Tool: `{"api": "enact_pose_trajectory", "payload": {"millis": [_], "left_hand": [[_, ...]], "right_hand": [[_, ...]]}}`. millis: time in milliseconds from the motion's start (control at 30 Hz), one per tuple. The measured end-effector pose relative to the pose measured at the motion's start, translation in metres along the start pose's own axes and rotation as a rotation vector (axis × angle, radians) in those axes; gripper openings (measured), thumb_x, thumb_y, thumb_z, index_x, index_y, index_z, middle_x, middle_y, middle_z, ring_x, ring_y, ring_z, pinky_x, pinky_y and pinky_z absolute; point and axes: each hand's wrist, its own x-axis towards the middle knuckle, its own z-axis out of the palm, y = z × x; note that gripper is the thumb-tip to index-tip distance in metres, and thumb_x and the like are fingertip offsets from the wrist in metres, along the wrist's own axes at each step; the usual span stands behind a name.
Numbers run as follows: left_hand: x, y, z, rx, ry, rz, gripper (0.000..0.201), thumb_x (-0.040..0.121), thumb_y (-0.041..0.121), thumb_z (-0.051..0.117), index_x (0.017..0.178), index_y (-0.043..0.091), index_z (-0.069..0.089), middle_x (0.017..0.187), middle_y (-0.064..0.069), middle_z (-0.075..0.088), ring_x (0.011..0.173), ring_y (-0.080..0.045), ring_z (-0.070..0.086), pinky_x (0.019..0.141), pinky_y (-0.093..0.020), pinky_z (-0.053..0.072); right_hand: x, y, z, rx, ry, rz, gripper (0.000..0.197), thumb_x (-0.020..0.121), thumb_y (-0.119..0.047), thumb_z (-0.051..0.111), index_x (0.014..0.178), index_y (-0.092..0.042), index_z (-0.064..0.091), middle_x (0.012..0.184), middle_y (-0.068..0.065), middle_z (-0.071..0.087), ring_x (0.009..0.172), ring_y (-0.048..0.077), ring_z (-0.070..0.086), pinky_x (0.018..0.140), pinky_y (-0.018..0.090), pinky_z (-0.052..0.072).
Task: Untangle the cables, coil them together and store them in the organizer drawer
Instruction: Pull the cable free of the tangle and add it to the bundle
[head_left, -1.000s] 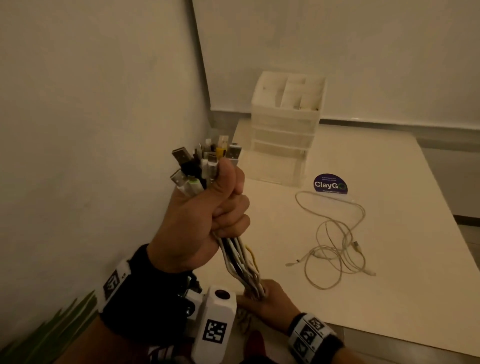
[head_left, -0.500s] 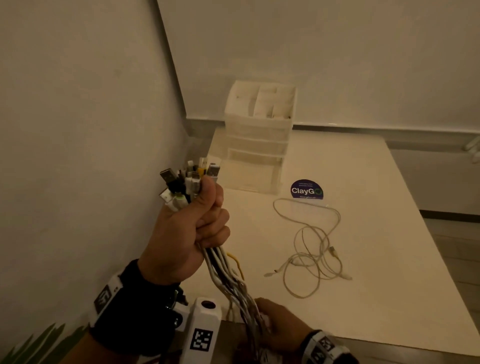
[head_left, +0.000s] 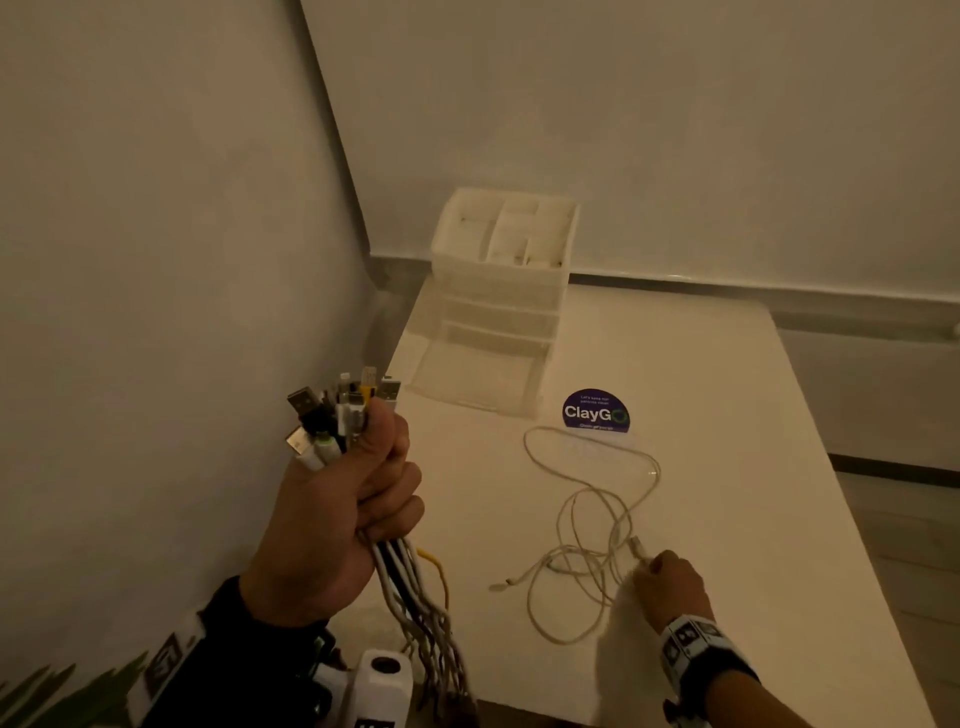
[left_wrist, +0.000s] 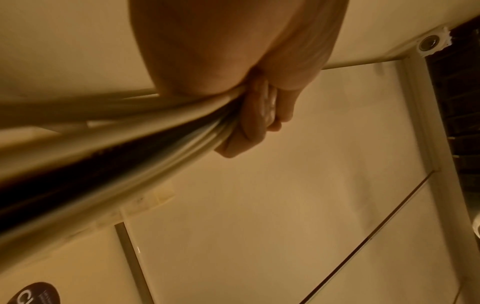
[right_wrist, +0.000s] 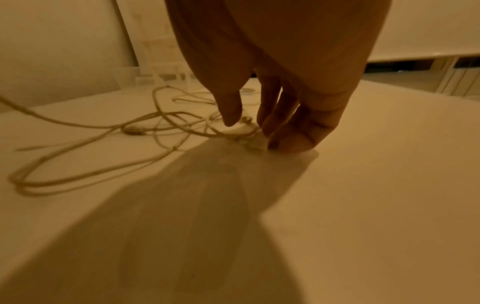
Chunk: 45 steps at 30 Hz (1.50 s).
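My left hand (head_left: 343, 509) is raised near the left wall and grips a bundle of cables (head_left: 410, 587). Their plugs (head_left: 343, 410) stick up above the fist and the cords hang down past the table's front edge. The left wrist view shows the left hand (left_wrist: 259, 107) with its fingers wrapped round the bundle (left_wrist: 130, 148). A loose white cable (head_left: 592, 499) lies tangled on the table. My right hand (head_left: 654, 569) reaches down to its near end. In the right wrist view the right hand (right_wrist: 249, 131) has thumb and fingers spread either side of the loose cable's (right_wrist: 103, 131) connector, fingertips on the table.
A translucent white drawer organizer (head_left: 504, 291) stands at the table's far left corner, its bottom drawer (head_left: 467, 374) pulled out. A round purple ClayGo sticker (head_left: 596, 411) lies beside it. The white table (head_left: 727, 467) ends at the right, with floor beyond. Walls close in at left and behind.
My right hand has let go of the hanging bundle and moved right and forward onto the table, down to the loose cable's end. The left hand still holds the bundle.
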Motion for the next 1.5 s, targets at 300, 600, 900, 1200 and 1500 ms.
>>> {"api": "enact_pose_trajectory", "payload": {"millis": [300, 600, 900, 1200, 1500], "left_hand": [[0.007, -0.009, 0.019, 0.009, 0.093, 0.048, 0.048, 0.064, 0.043, 0.087, 0.069, 0.008, 0.054, 0.045, 0.006, 0.027, 0.034, -0.003, 0.023, 0.033, -0.015, 0.024], [0.025, -0.024, 0.038, 0.126, 0.133, 0.024, 0.050, 0.054, 0.043, 0.090, 0.072, 0.008, 0.061, 0.049, 0.002, 0.029, 0.035, -0.004, 0.022, 0.036, -0.015, 0.020], [0.032, -0.027, 0.045, 0.040, 0.147, 0.081, 0.031, 0.083, 0.032, 0.072, 0.075, 0.006, 0.057, 0.057, -0.001, 0.032, 0.039, -0.007, 0.029, 0.035, -0.017, 0.028], [0.026, -0.031, 0.046, 0.188, 0.196, 0.106, 0.030, 0.080, 0.034, 0.064, 0.090, 0.006, 0.068, 0.067, -0.007, 0.044, 0.050, -0.009, 0.036, 0.037, -0.017, 0.026], [0.028, -0.035, 0.040, 0.167, 0.246, 0.090, 0.026, 0.081, 0.029, 0.065, 0.088, 0.004, 0.062, 0.064, -0.002, 0.050, 0.049, -0.009, 0.038, 0.039, -0.017, 0.026]], "right_hand": [[-0.002, 0.005, -0.063, 0.982, 0.033, 0.254, 0.022, 0.097, -0.007, 0.047, 0.084, 0.005, 0.060, 0.090, 0.024, 0.067, 0.077, 0.032, 0.060, 0.086, 0.046, 0.050], [-0.064, -0.099, -0.222, 1.733, -0.458, -0.339, 0.009, 0.083, -0.020, 0.063, 0.089, -0.013, 0.066, 0.083, -0.001, 0.067, 0.084, 0.015, 0.070, 0.083, 0.034, 0.058], [-0.128, -0.220, -0.289, 0.903, 0.169, -1.192, 0.012, 0.095, -0.010, 0.056, 0.104, -0.012, 0.064, 0.082, 0.012, 0.068, 0.053, 0.025, 0.061, 0.047, 0.032, 0.050], [-0.162, -0.210, -0.140, 0.653, -0.009, -1.001, 0.012, 0.090, -0.023, 0.063, 0.080, -0.029, 0.069, 0.067, -0.016, 0.068, 0.051, 0.002, 0.060, 0.051, 0.011, 0.043], [-0.174, -0.212, -0.127, 0.478, 0.292, -1.102, 0.021, 0.086, -0.028, 0.065, 0.081, -0.049, 0.062, 0.065, -0.034, 0.059, 0.068, -0.006, 0.061, 0.063, 0.011, 0.048]]}}
